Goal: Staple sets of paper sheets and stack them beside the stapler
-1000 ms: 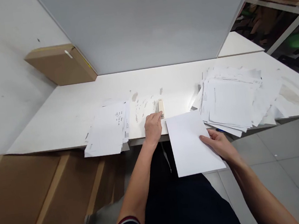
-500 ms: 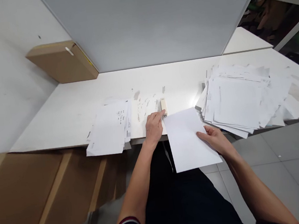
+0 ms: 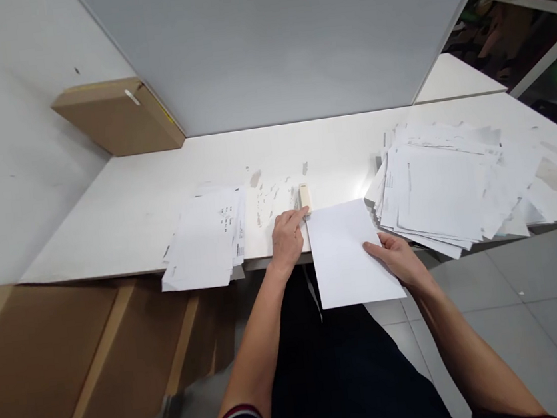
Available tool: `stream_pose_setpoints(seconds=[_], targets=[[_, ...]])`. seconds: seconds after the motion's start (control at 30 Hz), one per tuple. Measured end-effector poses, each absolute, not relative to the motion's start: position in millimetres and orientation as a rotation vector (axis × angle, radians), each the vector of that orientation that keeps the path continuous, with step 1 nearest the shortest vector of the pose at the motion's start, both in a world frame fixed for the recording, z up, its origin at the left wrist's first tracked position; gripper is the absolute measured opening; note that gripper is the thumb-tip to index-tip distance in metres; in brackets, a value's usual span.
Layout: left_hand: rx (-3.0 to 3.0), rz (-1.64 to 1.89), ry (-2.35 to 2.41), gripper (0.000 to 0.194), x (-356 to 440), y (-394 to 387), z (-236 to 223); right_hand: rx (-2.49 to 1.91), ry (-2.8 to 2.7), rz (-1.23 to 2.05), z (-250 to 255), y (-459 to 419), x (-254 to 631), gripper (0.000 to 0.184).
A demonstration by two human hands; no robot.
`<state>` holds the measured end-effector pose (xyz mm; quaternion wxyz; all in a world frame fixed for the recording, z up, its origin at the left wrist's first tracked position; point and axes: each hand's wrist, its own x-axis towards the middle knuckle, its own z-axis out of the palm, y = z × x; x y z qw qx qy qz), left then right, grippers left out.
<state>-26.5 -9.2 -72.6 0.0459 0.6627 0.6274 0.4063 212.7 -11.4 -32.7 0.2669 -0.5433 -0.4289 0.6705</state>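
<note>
A small beige stapler [image 3: 304, 196] lies lengthwise on the white table. My left hand [image 3: 287, 238] is at its near end, fingers curled, with a fingertip on the stapler. White paper [image 3: 351, 254] meets the stapler with its upper left corner and extends over the table's front edge. On the right side of this paper, my right hand [image 3: 399, 259] grips the edge, thumb on top and fingers underneath. Whether it is one sheet or more I cannot tell.
To the left lies a smaller stack of printed papers [image 3: 202, 244]; a large, untidy pile of papers [image 3: 446, 183] covers the right. A cardboard box [image 3: 120, 116] leans at the back left. A grey panel [image 3: 290, 46] rises behind the table. More cardboard [image 3: 40, 370] stands below left.
The paper has straightened, its near edge moving up toward the table. My right hand has shifted slightly left with it; my left hand stays at the stapler.
</note>
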Motion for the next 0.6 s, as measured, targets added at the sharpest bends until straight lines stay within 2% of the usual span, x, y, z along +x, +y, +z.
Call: stream_pose_setpoints(seconds=[0.6], targets=[[2.067,1.238,1.945,0.047,-25.8,-7.5,-76.4,-1.435,-1.087,1.841,-38.9,-14.6,210.2,0.037]])
